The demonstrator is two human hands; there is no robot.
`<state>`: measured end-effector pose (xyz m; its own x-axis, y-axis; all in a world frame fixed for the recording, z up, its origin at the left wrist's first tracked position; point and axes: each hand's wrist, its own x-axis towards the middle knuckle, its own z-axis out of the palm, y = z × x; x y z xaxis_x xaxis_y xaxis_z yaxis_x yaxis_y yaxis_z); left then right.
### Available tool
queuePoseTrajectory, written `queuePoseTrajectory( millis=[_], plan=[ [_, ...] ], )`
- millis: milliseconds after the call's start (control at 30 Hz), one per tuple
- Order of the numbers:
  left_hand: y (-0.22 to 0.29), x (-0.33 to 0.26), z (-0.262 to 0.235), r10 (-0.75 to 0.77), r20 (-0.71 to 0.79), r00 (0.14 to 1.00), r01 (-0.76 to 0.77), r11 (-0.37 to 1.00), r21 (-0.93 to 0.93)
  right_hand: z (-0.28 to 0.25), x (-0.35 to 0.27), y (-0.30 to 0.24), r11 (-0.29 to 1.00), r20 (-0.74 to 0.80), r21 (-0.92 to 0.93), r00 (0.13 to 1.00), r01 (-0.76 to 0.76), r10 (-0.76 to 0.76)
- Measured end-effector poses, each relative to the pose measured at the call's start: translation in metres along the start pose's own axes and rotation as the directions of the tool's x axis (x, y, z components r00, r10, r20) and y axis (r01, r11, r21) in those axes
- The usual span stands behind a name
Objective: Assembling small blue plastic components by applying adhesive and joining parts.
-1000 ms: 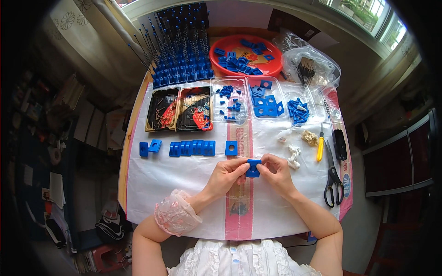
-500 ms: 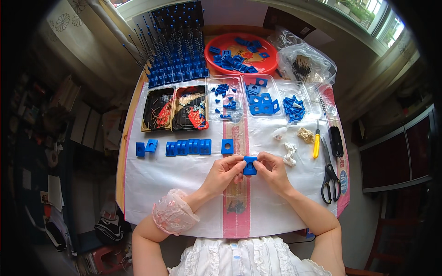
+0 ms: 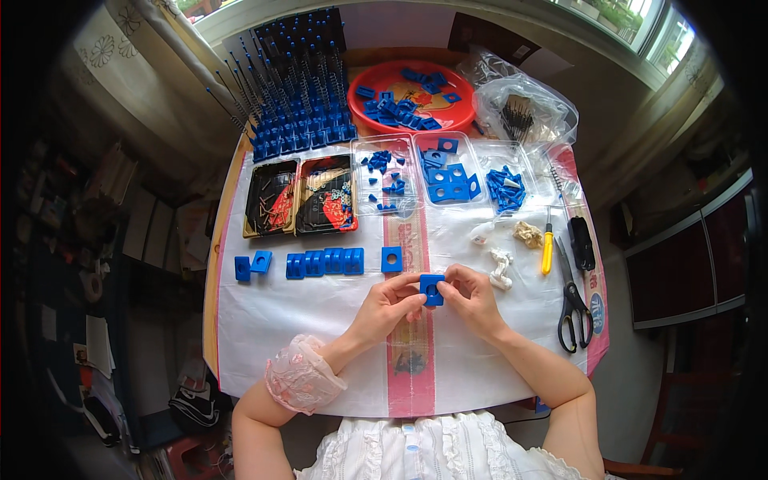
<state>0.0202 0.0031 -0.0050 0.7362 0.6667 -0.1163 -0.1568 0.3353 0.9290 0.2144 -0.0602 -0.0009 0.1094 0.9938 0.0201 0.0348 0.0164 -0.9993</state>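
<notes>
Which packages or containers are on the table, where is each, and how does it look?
Clear crumpled plastic bag: far right, dark springs inside.
Round red plastic bowl: far centre, blue parts inside.
Two black trays: left, patterned.
Three clear plastic trays: centre, blue pieces inside.

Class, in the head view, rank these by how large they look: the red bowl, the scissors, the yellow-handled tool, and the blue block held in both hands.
1. red bowl
2. scissors
3. yellow-handled tool
4. blue block, pinched between left hand and right hand
</notes>
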Motion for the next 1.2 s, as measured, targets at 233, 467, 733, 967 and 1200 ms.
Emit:
queuePoseTrajectory(
  millis=[233,467,733,967,1200],
  plan=[
    [0.0007,0.0008,0.0014,0.005,-0.001,1.000,-0.005,1.000,-0.002,-0.0021,-0.0008,-0.0028,0.999,0.042,-0.011,0.999,-0.034,0.035],
    [0.0000,0.0006,0.0012,0.000,-0.005,1.000,0.000,1.000,-0.017,0.0009,0.0002,0.0019,1.000,-0.005,0.008,1.000,0.006,-0.006],
    [-0.0005,0.0002,0.0007,0.004,-0.011,1.000,-0.004,1.000,0.000,0.0007,0.0001,0.0007,1.000,-0.005,-0.020,1.000,-0.002,0.002],
    [-0.0017,0.0008,0.0000,0.010,-0.006,1.000,-0.010,1.000,-0.002,0.0013,-0.0006,-0.0002,1.000,-0.005,-0.010,1.000,-0.005,0.005],
    [0.0005,0.0001,0.0012,0.009,-0.012,1.000,-0.009,1.000,-0.012,0.0024,-0.0007,-0.0004,1.000,-0.008,-0.010,1.000,-0.005,0.005]
  ],
)
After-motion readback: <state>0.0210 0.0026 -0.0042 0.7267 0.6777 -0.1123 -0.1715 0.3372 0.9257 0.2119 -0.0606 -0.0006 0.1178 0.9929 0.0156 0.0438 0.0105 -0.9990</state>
